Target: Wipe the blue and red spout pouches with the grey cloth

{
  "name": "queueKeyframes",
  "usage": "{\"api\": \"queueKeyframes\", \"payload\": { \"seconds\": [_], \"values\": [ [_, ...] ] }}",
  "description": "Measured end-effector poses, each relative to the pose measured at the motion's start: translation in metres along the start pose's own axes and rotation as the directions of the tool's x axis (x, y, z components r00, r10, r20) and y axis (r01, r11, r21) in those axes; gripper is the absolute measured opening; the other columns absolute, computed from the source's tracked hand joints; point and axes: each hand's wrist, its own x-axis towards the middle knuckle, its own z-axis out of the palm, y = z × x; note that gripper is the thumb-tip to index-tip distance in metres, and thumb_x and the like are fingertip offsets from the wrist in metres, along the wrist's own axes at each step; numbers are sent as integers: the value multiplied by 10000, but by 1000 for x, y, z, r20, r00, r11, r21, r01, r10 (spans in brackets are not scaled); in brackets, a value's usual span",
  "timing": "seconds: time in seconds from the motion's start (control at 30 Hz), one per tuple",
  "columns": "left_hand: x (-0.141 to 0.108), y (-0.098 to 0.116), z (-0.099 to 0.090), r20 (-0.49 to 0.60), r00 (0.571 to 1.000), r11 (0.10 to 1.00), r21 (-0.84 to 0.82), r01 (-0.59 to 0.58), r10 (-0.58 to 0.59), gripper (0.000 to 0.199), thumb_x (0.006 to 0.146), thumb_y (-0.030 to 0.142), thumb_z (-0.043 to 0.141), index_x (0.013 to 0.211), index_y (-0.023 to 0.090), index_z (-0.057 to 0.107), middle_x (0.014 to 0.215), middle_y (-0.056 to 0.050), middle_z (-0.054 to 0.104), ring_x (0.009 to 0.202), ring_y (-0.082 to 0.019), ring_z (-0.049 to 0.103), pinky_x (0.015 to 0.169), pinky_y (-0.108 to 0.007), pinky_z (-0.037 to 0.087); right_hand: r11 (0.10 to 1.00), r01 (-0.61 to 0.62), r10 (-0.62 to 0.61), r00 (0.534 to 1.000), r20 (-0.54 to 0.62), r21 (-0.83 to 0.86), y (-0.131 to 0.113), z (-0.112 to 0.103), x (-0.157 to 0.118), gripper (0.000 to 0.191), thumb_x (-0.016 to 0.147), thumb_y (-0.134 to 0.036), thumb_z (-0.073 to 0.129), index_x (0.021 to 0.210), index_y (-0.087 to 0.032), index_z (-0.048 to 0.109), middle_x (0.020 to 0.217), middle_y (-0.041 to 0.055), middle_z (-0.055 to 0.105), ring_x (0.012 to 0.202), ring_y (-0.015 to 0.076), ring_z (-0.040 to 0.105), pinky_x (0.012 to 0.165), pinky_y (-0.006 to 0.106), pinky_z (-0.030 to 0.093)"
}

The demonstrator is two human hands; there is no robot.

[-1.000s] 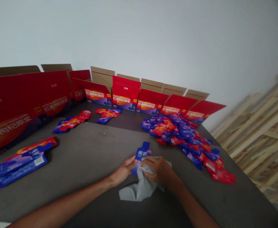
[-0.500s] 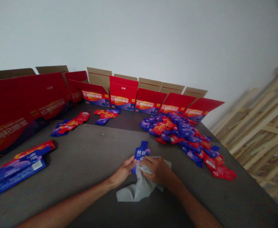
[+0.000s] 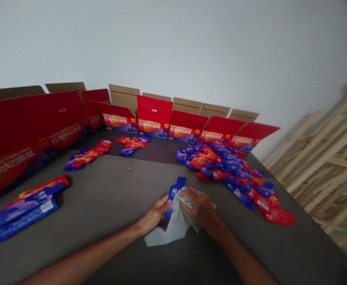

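A blue pouch [image 3: 173,191] with white lettering and a narrow neck is pinched at its left edge by my left hand [image 3: 157,211]. My right hand [image 3: 198,208] is closed on a grey cloth [image 3: 173,231] and presses it against the pouch's right side. The cloth covers part of the lettering and its loose end hangs below toward the tabletop. To the right lies a heap of blue and red pouches [image 3: 229,162], apart from both hands.
Open red cartons [image 3: 154,114] line the back of the dark table [image 3: 110,194], with larger ones [image 3: 42,130] at left. Small pouch groups lie at back left [image 3: 91,154] and back middle [image 3: 131,144]; stacked pouches [image 3: 27,209] are at left. Wooden slats [image 3: 330,158] stand beyond the right edge.
My right hand and the cloth have moved up slightly over the pouch, covering more of its lettering. My left hand keeps its pinch on the pouch.
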Motion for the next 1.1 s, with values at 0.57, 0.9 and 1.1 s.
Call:
{"api": "queueKeyframes", "payload": {
  "seconds": [0.57, 0.9, 1.1],
  "values": [
    [-6, -2, -7, 177, 982, 982, 184, 35, -68, 560, 903, 530, 532, 1406, 285, 515, 1447, -64, 536, 1353, -274, 427, 1114, -411, 317, 1000, -14, 14, 997, -70, -4, 0, 0, -1, 145, 915, -206, 582, 1058, -220, 604, 957, 43, 659, 811, 173, 655, 710, 250, 481],
    [0, -4, -9, 246, 969, 999, 21, 28, -32, 589, 945, 497, 482, 1488, 294, 381, 1430, -85, 539, 1295, -260, 501, 1108, -435, 330, 961, 267, -276, 921, 277, 68, -7, 0, -4, 221, 867, -287, 649, 1079, -240, 611, 973, 16, 671, 789, 155, 636, 667, 244, 446],
    [1, -7, -9, 199, 978, 998, 16, 65, -67, 531, 916, 497, 543, 1401, 283, 514, 1317, -67, 630, 1216, -223, 559, 1040, -350, 383, 994, 112, -111, 990, 84, -8, -5, 0, -1, 163, 894, -254, 616, 1055, -227, 617, 969, 36, 672, 783, 161, 652, 690, 246, 470]
  ]
}}
